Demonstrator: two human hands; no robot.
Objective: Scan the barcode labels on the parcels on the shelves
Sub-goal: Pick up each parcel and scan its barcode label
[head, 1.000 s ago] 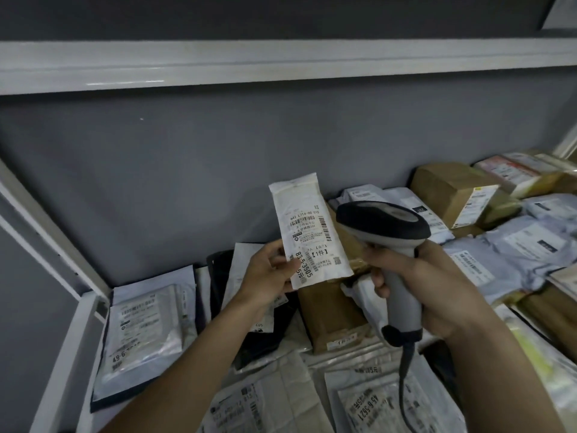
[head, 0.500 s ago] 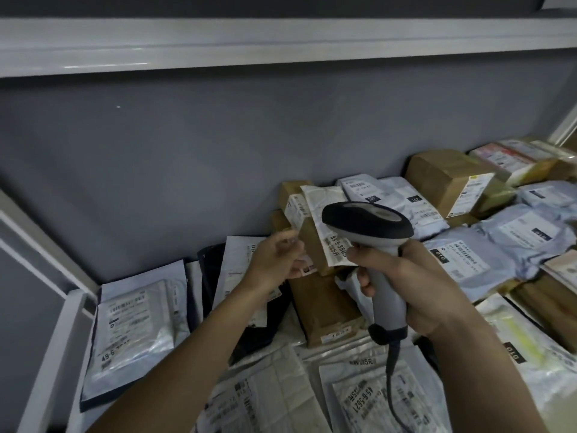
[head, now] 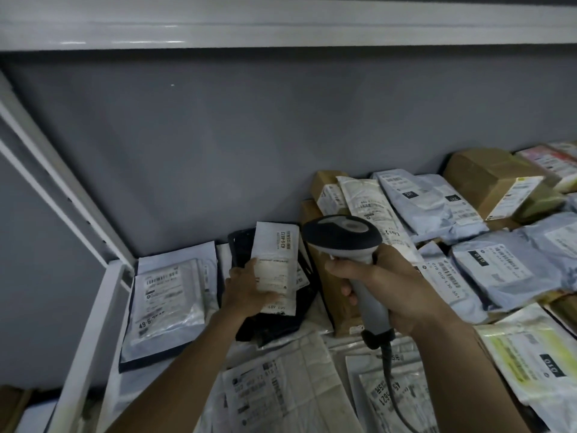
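Two hands work over a shelf (head: 93, 310) crowded with parcels. Nearest, at about 6 o'clock, crumpled white mailers (head: 281, 398) lie flat with their labels up, and a cable (head: 394, 392) trails down across them from the scanner. At 5 o'clock a pale yellow packet (head: 527, 367) lies at the shelf's near right.

The right hand (head: 396, 295) is wrapped tight around the grey handle of a barcode scanner (head: 349, 245), thumb and fingers curled round it, with the dark head tipped away from the person toward the parcels beyond. To its left, at roughly 9 o'clock from the scanner, the left hand (head: 249, 292) grips a small white labelled parcel (head: 276, 267), fingers along its left edge and thumb on its face; the printed label faces up, its top edge pointing to 12 o'clock. That parcel sits over a black bag (head: 274, 323) lying on the shelf.

Farther left, at 9 o'clock, a clear-wrapped packet (head: 167, 304) rests on a dark-edged mailer near the white upright of the rack. Just behind the scanner stands a brown cardboard box (head: 337, 292). Toward 2 o'clock, grey poly mailers (head: 499, 270) overlap, and beyond them a larger cardboard box (head: 490, 179) leans against the grey back wall (head: 249, 145). Overhead runs the white edge of the next shelf up (head: 281, 23).
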